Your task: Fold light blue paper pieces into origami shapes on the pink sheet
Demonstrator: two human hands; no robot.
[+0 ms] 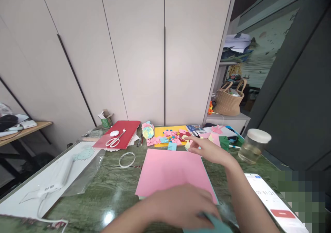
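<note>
Left hand clamps teal paper at the counter's near edge; right hand, parted, hovers by far-edge folded papers.

I can see the person's left hand, blurred, pinching teal paper at the near side of a pink sheet on the green table. The right hand reaches to small folded papers; white scissors lie on red paper.

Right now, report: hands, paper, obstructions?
Left hand gripping teal paper. Right hand at folded paper pieces. Pink sheet partly hidden by left hand; lidded jar right of right hand.
</note>
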